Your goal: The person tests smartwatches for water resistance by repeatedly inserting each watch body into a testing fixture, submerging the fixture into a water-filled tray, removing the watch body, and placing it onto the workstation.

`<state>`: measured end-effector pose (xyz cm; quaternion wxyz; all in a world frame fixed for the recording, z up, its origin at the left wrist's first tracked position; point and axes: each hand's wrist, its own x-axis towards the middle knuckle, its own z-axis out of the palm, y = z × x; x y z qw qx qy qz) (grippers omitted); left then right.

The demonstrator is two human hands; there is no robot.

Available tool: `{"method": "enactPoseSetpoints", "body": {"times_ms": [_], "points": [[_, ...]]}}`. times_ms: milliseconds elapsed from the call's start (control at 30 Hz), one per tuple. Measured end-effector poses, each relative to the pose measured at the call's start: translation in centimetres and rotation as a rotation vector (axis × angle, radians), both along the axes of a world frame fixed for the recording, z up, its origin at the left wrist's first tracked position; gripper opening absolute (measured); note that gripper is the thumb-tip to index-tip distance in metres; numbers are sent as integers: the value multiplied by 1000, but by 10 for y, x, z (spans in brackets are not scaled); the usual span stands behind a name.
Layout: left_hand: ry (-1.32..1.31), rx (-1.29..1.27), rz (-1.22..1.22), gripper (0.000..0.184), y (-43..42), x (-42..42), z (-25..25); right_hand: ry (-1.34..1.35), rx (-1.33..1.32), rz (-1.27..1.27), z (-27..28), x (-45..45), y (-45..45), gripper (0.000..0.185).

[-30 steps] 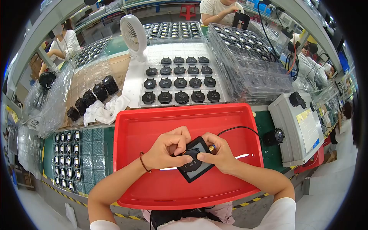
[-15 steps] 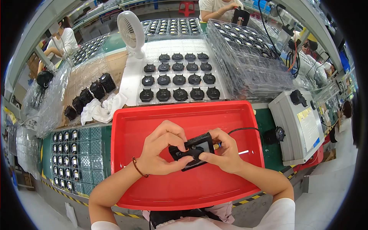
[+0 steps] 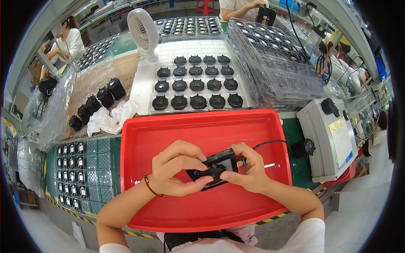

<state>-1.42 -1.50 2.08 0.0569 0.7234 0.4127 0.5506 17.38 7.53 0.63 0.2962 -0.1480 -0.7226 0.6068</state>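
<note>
Over a red tray [image 3: 168, 130], the right hand [image 3: 251, 172] clamps a tilted black frame [image 3: 220, 157], its long axis running 8 to 2 o'clock; the left hand's [image 3: 174, 170] fingertips touch it, their grip unclear. Black caps [image 3: 197, 85] sit beyond, at 12.

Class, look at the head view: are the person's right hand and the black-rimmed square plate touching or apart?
Touching. The head view shows the right hand gripping the black-rimmed square plate, its thumb overlapping the front.
</note>
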Motion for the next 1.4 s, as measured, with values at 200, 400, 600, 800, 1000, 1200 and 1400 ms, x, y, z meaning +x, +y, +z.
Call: {"method": "enactPoseSetpoints", "body": {"times_ms": [200,400,600,800,1000,1200,1400], "points": [[-38,-29,-4,25,-1,0,2,3,39,-18,2,0,-1,33],[-66,-53,-3,24,-1,0,2,-67,4,5,-1,3,1,37],[-79,-63,-13,23,-1,0,3,-17,26,-32,-1,0,-1,33],[-81,-83,-5,23,-1,0,3,-11,30,-26,-1,-1,-1,32],[59,-148,131,52,2,9,5,11,-116,-175,-5,-8,-3,28],[105,-308,210,63,6,9,-8,-44,-322,-110,-13,-10,1,26],[-38,-392,138,54,7,3,-1,-166,-126,-139,-8,-9,-1,26]]}}
